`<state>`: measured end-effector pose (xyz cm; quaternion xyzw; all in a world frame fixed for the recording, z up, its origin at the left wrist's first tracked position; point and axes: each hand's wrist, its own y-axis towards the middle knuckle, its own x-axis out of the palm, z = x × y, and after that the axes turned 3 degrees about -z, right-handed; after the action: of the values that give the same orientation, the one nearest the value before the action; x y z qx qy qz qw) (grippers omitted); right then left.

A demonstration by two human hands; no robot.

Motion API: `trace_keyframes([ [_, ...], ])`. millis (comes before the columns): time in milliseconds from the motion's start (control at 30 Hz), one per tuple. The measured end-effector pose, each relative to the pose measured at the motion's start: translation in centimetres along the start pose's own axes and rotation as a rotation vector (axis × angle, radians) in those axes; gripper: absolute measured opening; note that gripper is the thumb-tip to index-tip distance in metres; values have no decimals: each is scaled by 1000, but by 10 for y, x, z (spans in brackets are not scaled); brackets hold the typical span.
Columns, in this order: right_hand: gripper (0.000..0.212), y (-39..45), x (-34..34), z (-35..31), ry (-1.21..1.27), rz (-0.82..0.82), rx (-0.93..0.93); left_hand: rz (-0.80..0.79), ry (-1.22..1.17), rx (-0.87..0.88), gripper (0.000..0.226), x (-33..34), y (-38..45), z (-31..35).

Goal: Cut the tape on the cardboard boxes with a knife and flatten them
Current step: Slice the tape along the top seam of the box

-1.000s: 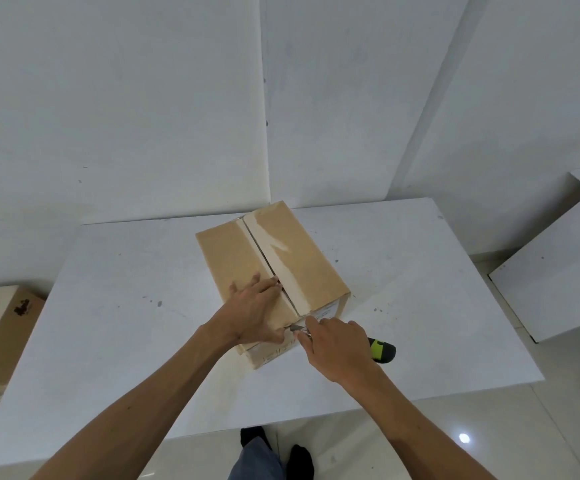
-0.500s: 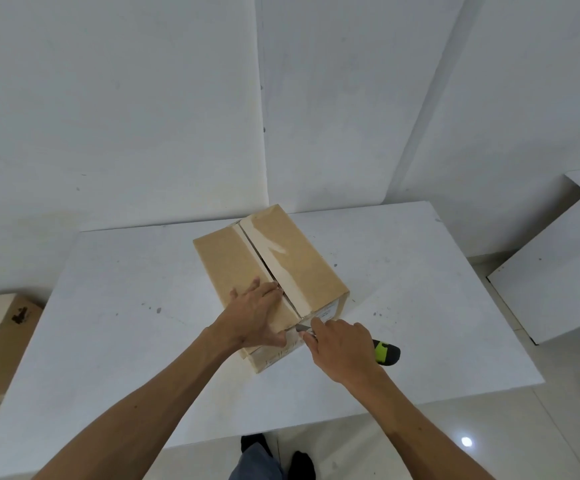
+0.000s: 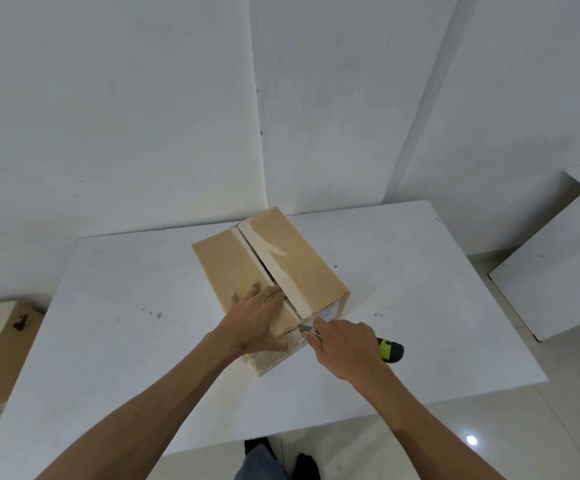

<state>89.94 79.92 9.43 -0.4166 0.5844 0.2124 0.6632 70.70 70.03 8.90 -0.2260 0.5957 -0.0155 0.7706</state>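
Note:
A brown cardboard box [image 3: 302, 268] stands on the white table [image 3: 115, 306], its top seam slit open along the middle with pale tape on both flaps. My left hand [image 3: 260, 317] presses flat on the near left flap, fingers straight, thumb over the front edge. My right hand [image 3: 344, 344] grips a knife [image 3: 390, 349] with a green and black handle. The blade tip lies at the box's near top edge, where the tape runs down the front face.
Another cardboard box [image 3: 1, 344] sits on the floor at the left. A white panel [image 3: 555, 271] leans at the right beside the table. White walls stand close behind the table. My feet show below the table's near edge.
The view has shifted slightly. My right hand and the knife have edged a little to the right along the box's near edge. My left hand stays pressed on the flap.

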Motion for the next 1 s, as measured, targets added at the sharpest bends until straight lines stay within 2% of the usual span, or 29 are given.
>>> trace_keyframes([
  [233,45,7,-4,-8,-51,18,-53,-16,30,1,99,1,1,-1],
  [367,45,2,-4,3,-2,28,4,-12,19,3,102,1,-1,-3],
  [467,44,3,-7,10,30,9,-34,-10,42,3,103,5,-3,-3],
  [567,45,6,-15,14,129,-110,-41,19,66,27,104,6,-5,-5],
  [667,51,9,-27,16,375,-215,23,110,125,92,103,7,-6,-15],
  [767,56,24,-34,13,418,-92,87,232,193,197,91,3,3,-23],
  [867,60,46,-35,4,376,4,177,289,267,291,67,-10,16,-24],
  [1000,71,65,-44,-1,275,-38,210,263,255,307,43,-22,25,-25],
])
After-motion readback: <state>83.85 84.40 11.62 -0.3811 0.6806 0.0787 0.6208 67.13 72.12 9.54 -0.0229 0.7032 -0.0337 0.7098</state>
